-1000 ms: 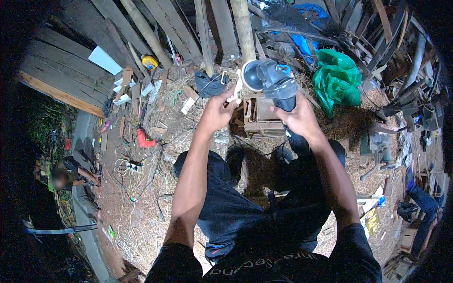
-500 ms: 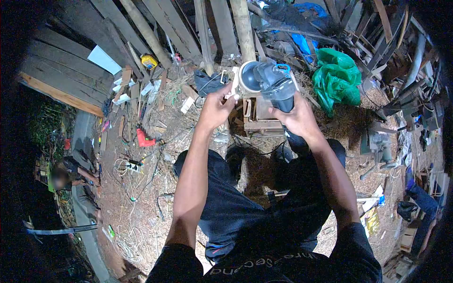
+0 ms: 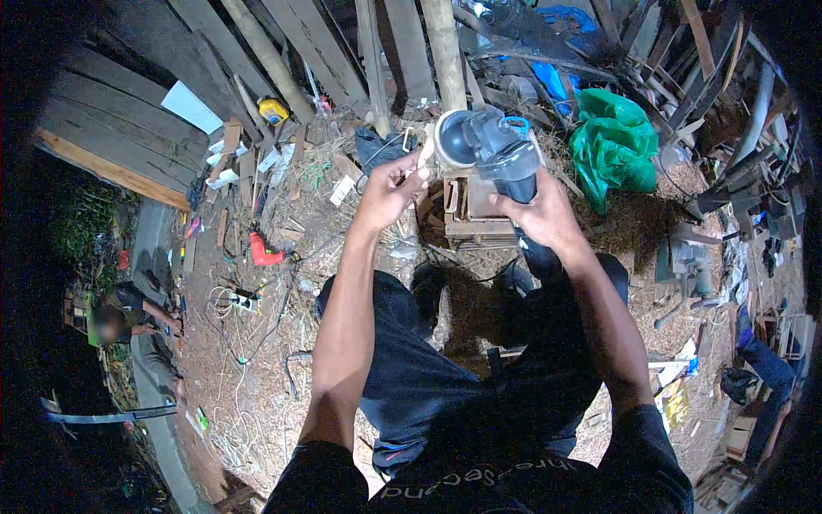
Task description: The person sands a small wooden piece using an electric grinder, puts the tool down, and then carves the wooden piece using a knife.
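Since the frame half a second back, little has shifted: the left hand [image 3: 385, 195] has dropped a touch and its fingers have re-set on the wrench, while the grinder sits nearly where it was.

Angle grinder [image 3: 495, 152]: dark grey body, blue patch on top of the gear head, round guard with a pale rim facing left and toward the camera. Held out in front of the person at chest height, above the small wooden crate [image 3: 469, 210] on the ground.

Right hand [image 3: 541, 214] is wrapped fully closed round the grinder's body just behind the head, thumb over the top.

Left hand pinches a pale flat wrench [image 3: 422, 156] between thumb and fingertips, fingers curled tight; the wrench's far end sits against the guard's left edge. Can't tell whether it is engaged on the disc nut.

Around: planks [image 3: 291, 43] leaning at the back, green plastic bag [image 3: 610, 146] right of the grinder, sawdust ground, red tool [image 3: 261, 251] and white power strip [image 3: 241, 300] to the left, yellow tape measure [image 3: 273, 110] by the planks. Another person [image 3: 120, 319] crouches at far left.
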`<action>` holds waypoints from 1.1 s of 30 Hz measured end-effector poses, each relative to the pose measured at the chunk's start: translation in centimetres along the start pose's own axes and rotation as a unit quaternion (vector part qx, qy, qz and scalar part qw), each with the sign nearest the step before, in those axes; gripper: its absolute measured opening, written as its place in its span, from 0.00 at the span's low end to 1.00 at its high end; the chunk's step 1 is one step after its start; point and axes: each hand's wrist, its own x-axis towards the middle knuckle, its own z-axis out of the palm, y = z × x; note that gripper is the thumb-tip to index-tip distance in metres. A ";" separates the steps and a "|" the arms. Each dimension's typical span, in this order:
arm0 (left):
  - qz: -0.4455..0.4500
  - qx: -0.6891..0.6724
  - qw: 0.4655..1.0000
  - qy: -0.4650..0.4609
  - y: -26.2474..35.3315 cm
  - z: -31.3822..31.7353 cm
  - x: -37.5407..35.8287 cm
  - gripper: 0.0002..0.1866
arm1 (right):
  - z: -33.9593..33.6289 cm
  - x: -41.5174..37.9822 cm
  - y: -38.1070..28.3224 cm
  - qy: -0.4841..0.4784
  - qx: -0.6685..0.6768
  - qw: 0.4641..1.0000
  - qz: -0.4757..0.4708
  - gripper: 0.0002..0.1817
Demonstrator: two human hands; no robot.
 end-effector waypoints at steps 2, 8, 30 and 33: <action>-0.028 -0.022 0.999 0.002 0.1 -0.5 -0.4 0.21 | -0.4 0.5 0.3 0.015 0.009 0.999 -0.044 0.28; -0.035 -0.018 0.999 0.023 0.1 0.1 0.4 0.21 | 0.1 0.2 1.1 -0.002 0.038 0.999 -0.013 0.30; 0.023 0.091 0.995 0.032 -0.5 0.0 -0.4 0.22 | -0.2 0.1 -0.2 0.012 0.006 1.000 0.008 0.31; 0.015 0.102 0.994 0.032 -0.3 0.5 -0.3 0.22 | -0.2 0.3 0.5 -0.007 0.004 1.000 -0.017 0.32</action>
